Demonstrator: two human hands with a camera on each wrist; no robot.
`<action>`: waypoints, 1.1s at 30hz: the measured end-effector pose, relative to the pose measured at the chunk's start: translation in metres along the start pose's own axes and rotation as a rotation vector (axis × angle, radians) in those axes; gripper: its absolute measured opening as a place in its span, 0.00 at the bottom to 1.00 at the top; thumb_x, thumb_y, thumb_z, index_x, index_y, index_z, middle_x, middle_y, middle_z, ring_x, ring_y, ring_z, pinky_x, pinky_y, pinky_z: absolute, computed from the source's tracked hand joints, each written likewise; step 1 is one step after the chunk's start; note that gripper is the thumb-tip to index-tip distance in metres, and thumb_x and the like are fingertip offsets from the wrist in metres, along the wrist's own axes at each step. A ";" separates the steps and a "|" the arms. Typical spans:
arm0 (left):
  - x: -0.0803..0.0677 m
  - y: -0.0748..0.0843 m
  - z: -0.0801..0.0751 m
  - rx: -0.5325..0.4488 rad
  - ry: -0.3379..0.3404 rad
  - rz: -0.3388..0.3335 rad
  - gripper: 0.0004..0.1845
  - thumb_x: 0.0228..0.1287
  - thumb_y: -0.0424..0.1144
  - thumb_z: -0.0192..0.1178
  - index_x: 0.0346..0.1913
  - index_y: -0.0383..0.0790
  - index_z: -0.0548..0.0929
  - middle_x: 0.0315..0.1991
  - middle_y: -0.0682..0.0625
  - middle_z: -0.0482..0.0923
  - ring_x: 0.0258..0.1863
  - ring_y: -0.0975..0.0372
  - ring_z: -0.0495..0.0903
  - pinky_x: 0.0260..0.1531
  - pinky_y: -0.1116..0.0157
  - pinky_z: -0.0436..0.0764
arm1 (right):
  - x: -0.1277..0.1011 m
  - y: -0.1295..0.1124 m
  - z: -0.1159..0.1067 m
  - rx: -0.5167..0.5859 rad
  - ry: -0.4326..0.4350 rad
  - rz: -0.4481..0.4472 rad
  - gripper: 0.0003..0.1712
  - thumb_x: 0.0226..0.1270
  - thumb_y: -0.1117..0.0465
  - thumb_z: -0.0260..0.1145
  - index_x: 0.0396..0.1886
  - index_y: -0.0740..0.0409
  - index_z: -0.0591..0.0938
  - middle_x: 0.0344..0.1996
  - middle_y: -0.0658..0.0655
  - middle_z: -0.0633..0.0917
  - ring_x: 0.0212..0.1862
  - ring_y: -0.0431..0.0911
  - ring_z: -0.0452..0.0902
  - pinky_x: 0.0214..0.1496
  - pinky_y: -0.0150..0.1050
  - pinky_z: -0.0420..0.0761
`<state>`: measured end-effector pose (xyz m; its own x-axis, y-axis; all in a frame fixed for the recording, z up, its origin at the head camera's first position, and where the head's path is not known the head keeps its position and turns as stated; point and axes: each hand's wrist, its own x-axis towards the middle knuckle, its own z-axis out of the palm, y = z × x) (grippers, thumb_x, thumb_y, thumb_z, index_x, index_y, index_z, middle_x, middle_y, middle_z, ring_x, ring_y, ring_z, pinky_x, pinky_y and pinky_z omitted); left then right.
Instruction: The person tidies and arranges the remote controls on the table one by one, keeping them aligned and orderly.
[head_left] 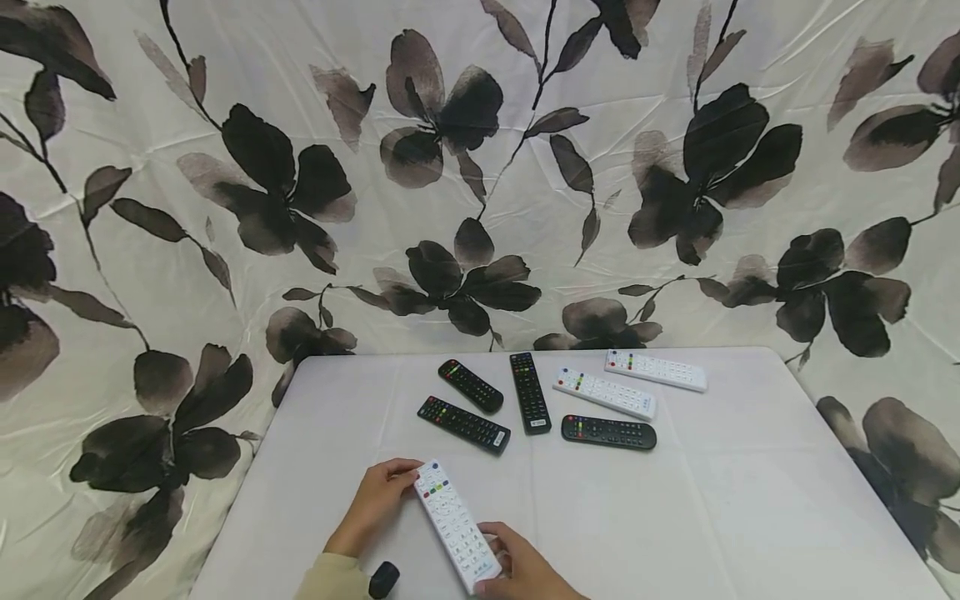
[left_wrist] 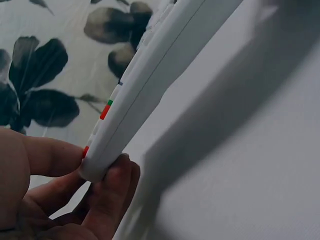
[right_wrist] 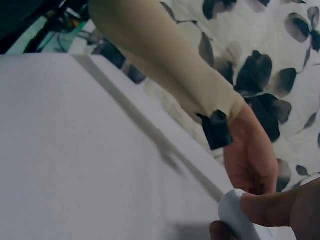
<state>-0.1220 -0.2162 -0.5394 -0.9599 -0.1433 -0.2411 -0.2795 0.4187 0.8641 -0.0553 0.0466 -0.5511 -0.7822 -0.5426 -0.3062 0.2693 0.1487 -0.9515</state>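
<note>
Both hands on one white remote (head_left: 456, 525) at the near edge of the table (head_left: 750, 500).

Right hand (head_left: 525, 571) cut off by the frame edge, fingers curled round the remote's near end; left hand (head_left: 375, 500) pinching the far end between thumb and fingers (left_wrist: 112, 192). Slim, smooth plastic with rows of coloured buttons, lifted at a slant off the matte pale tabletop. Farther back, well apart: four black remotes (head_left: 465, 423) and two white remotes (head_left: 604, 392), all long and flat. Creased cloth (head_left: 480, 167) with dark flowers behind. Button labels too small to read.
</note>
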 end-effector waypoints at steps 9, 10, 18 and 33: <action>0.014 -0.005 -0.026 0.076 -0.014 -0.002 0.15 0.77 0.31 0.54 0.52 0.24 0.87 0.47 0.40 0.88 0.42 0.59 0.83 0.43 0.64 0.83 | 0.026 -0.003 0.038 0.074 -0.047 -0.014 0.42 0.63 0.77 0.70 0.77 0.68 0.67 0.45 0.55 0.81 0.44 0.46 0.84 0.48 0.36 0.88; 0.016 -0.006 -0.029 0.082 -0.017 -0.007 0.16 0.78 0.32 0.53 0.52 0.24 0.86 0.47 0.40 0.88 0.42 0.60 0.83 0.44 0.64 0.83 | 0.030 -0.003 0.042 0.061 -0.036 -0.011 0.43 0.62 0.77 0.71 0.77 0.67 0.67 0.44 0.55 0.81 0.44 0.45 0.84 0.48 0.37 0.88; 0.029 -0.003 -0.040 0.118 -0.066 -0.045 0.26 0.86 0.42 0.43 0.52 0.23 0.86 0.36 0.47 0.86 0.36 0.60 0.79 0.40 0.66 0.77 | 0.054 -0.003 0.070 0.004 0.003 -0.022 0.50 0.55 0.81 0.74 0.78 0.69 0.64 0.39 0.52 0.83 0.40 0.43 0.84 0.46 0.37 0.89; 0.041 0.002 -0.042 0.254 -0.120 -0.049 0.31 0.87 0.48 0.38 0.57 0.24 0.84 0.45 0.40 0.78 0.44 0.53 0.77 0.50 0.55 0.77 | 0.078 -0.016 0.100 -0.325 0.051 0.035 0.53 0.58 0.70 0.81 0.80 0.69 0.64 0.47 0.56 0.73 0.32 0.41 0.73 0.35 0.33 0.83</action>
<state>-0.1611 -0.2587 -0.5287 -0.9365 -0.0678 -0.3439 -0.3081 0.6272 0.7153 -0.0642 -0.0811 -0.5564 -0.8048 -0.4917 -0.3325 0.1098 0.4272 -0.8975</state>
